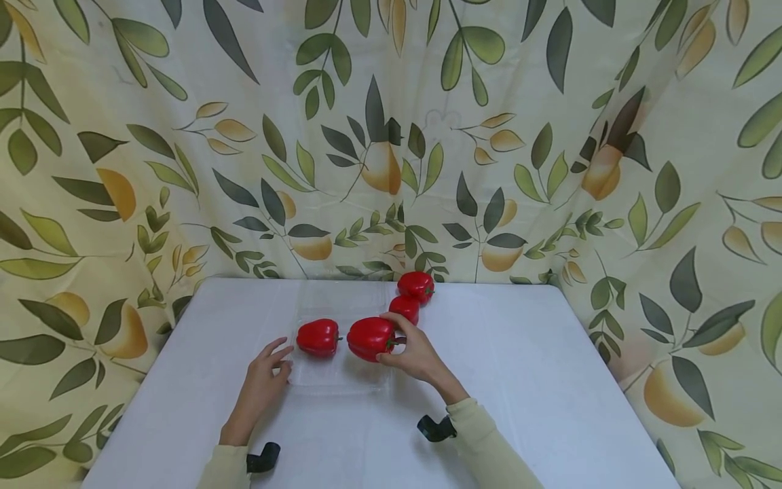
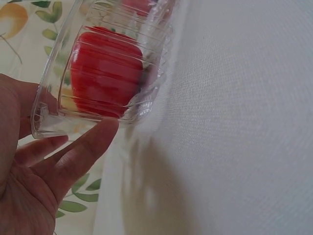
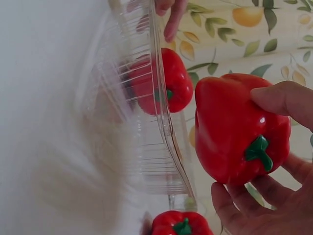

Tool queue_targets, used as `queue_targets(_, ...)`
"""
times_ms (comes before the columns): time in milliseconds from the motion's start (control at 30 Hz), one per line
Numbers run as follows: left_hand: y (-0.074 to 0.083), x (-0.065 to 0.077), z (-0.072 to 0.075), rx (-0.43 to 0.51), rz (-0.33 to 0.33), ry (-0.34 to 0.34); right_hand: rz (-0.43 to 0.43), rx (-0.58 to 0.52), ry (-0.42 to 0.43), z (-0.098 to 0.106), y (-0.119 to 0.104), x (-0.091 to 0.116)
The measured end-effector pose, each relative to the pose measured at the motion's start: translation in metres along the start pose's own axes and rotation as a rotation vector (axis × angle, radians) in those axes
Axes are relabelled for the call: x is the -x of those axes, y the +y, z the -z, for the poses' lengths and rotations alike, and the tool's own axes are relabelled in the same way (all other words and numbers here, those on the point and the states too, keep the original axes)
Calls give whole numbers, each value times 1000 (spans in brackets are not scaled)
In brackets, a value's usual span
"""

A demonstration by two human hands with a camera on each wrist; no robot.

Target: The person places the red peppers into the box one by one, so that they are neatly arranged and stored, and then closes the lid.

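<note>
In the head view my right hand [image 1: 415, 354] grips a red bell pepper [image 1: 368, 339] with a green stem, thumb on one side and fingers on the other. It is held over the right part of a clear plastic container [image 1: 308, 377]. Another red bell pepper [image 1: 317, 337] lies inside, in the left part. My left hand [image 1: 267, 373] is at the container's left edge. The left wrist view shows that hand's fingers [image 2: 93, 144] at the container's corner, on both sides of its rim, with the pepper [image 2: 105, 73] visible through the ribbed wall.
Two more red bell peppers, one at the back [image 1: 415, 286] and one nearer [image 1: 405, 308], sit by the container's back right corner. A white table [image 1: 507, 353] bears everything, and a leaf-patterned curtain [image 1: 427, 170] hangs behind it. Black wrist mounts [image 1: 436, 428] stick out by both sleeves.
</note>
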State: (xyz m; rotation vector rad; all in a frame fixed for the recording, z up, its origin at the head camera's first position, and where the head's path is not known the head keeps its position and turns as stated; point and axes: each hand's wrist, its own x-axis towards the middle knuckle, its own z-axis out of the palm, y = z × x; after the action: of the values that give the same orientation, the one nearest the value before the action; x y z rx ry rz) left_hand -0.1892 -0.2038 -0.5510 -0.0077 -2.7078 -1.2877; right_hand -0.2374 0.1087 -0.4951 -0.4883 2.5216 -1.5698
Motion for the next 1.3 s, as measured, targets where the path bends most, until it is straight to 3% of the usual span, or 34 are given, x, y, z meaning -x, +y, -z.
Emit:
queue_targets(267, 2, 2, 1, -18, 0, 6, 0, -1, -18, -1, 2, -3)
queue_targets(1300, 1, 0, 0, -2, -2, 4, 14, 166, 13, -8, 14, -23)
